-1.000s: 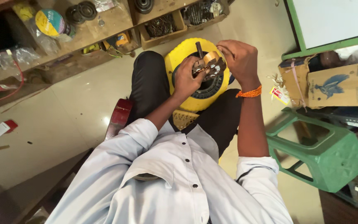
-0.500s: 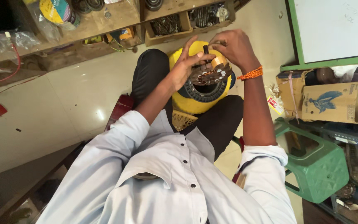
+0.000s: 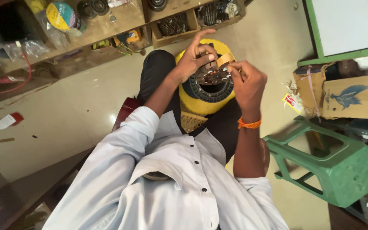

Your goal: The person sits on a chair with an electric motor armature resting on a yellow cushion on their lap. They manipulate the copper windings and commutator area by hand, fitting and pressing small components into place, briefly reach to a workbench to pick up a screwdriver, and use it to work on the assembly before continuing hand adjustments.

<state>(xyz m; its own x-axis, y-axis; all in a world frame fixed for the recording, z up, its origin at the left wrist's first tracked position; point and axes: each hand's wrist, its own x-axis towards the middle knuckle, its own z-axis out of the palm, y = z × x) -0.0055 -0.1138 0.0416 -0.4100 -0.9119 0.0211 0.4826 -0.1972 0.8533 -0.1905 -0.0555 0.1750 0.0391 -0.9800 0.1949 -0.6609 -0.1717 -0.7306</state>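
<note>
A round metal part (image 3: pixel 213 76) is pinched between the left hand (image 3: pixel 194 59) and right hand (image 3: pixel 245 83), right above the yellow housing (image 3: pixel 192 100) on the lap. Could easily be dropped if that fingertip grip gets loosened.

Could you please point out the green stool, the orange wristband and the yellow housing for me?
Green stool (image 3: pixel 341 164), head view, on its seat top.
Orange wristband (image 3: pixel 249 124), head view, on the band across the right wrist.
Yellow housing (image 3: pixel 196 104), head view, on its lower rim below the black ring.
</note>
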